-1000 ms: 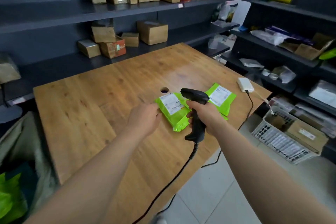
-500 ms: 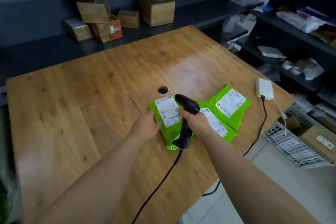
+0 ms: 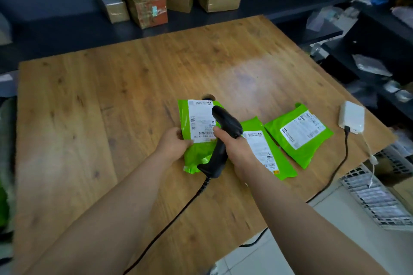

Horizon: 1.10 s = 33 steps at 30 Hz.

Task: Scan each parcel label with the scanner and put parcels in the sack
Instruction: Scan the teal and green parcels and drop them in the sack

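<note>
Three green parcels are in view and none of them sits in a sack, so the job looks to be in its scanning stretch; the left hand (image 3: 176,143) grips the near left edge of the first parcel (image 3: 196,156), thumb on top and fingers curled beneath, tipping its white label (image 3: 200,118) up off the wooden table (image 3: 111,107); the right hand (image 3: 234,152) is wrapped round the handle of the black scanner (image 3: 228,123), whose head hangs just over that label, with the forefinger forward near the trigger; whether the read has registered cannot be told; the second parcel (image 3: 283,167) lies flat just right of the scanner, partly under the right wrist, and the third parcel (image 3: 299,134) lies just beyond it to the right, both label up and untouched; the sack is not clearly visible, only a blurred green strip at the far left edge; by my judgement this scan, two more scans and all three drops remain.
</note>
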### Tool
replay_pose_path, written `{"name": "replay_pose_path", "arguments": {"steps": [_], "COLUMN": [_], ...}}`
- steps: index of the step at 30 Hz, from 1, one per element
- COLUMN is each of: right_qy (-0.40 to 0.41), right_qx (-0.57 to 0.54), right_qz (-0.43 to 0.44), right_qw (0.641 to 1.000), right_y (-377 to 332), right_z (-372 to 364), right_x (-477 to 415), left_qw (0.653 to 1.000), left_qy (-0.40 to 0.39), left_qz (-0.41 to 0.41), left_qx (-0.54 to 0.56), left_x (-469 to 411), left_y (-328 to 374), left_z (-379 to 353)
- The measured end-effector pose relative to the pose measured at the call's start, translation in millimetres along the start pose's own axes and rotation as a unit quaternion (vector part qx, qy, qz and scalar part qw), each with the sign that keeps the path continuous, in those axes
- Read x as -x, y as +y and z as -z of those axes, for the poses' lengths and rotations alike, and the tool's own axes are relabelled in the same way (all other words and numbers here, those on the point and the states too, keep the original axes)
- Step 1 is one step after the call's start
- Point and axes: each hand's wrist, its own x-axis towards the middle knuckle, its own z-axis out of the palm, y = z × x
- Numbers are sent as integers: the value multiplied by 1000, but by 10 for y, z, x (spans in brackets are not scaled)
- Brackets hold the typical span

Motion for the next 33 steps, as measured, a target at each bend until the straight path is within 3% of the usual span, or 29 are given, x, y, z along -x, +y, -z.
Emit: {"name": "replay_pose_path", "arguments": {"steps": [7,15,19,24,26,28,30,33], "right_qy": [-115,-286,-315,-291,-268,-251,-249,-246], "right_qx": [-6,87,77,-13,-64,-111,-141,-159], "right_qz": [57,91,98,78,79,80,81,92], "right_qw": [992,950,941,954,958,958,955,952], "right_y": [-322,-622,-639,-688,-699,-687,-656,-566], "right_z": [-418,-1097,-1425,-1790,-1922,-2053,-2181,-2330], "right_x": [215,639,897,1254,1379,1506,1645,1819], "left_qw": [994,992,985,959,961,970,976,958], "left_qy": [51,62,153,282,273,215,142,123], "left_qz": [-53,-96,-70,-14,28,49,25,-32], "left_qx": [-77,-50,-27,-39,20,100,161,255], "left_x": [490,1333,1569,1727,1804,1911,1933,1934], "left_y": [3,-40,-254,-720,-864,-878,-879,-867], "left_z": [931,1878,2294,2710,2801,2811,2798,2917]}}
